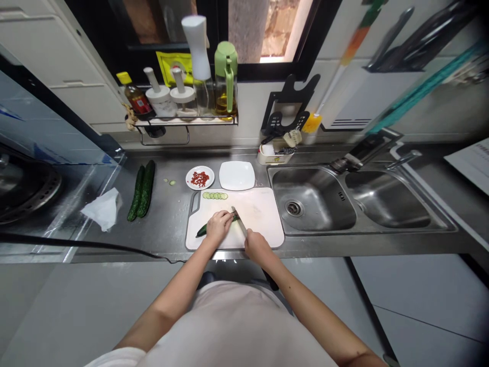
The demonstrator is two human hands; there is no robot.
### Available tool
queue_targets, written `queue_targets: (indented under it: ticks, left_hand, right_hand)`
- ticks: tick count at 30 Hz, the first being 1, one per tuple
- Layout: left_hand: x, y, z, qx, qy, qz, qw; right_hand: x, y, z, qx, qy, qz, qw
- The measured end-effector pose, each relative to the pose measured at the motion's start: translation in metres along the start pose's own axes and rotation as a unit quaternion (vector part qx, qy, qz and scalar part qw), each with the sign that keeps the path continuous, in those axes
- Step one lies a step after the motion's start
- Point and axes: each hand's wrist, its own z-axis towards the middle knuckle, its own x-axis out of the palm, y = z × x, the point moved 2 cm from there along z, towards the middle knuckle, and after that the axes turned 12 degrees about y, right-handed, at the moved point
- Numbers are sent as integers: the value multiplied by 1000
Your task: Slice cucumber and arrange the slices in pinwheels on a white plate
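On the white cutting board [263,214] lies a dark green cucumber [202,231], set at a slant. My left hand [219,225] is closed over it and covers its middle. In my right hand [256,244] is the handle of a kitchen knife [240,223], whose blade stands at the cucumber's right end, close to my left fingertips. A row of overlapping cucumber slices [215,195] rests along the board's far edge. Behind the board are a small white plate [189,178] of chopped red pieces [199,178] and a white square dish [237,176].
Two whole cucumbers [141,191] and a crumpled white cloth or tissue [103,209] lie on the steel counter at left. A double sink [313,199] adjoins the board's right side. Above the counter, a wall rack [187,121] holds bottles and jars. A black cable [114,244] crosses the front left.
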Motion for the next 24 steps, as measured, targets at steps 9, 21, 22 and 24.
queue_targets:
  ticks: [9, 21, 22, 24]
  left_hand:
    - [-1, 0, 1, 0, 4, 0, 1000]
    - [0, 1, 1, 8, -2, 2, 1000]
    - [0, 1, 1, 7, -1, 2, 1000]
    - [0, 1, 0, 4, 2, 2, 1000]
  right_hand:
    - [0, 1, 13, -8, -15, -8, 1000]
    - [-11, 11, 34, -20, -34, 9, 999]
    - [-11, 10, 34, -19, -33, 9, 999]
    - [-9, 8, 31, -17, -28, 7, 999]
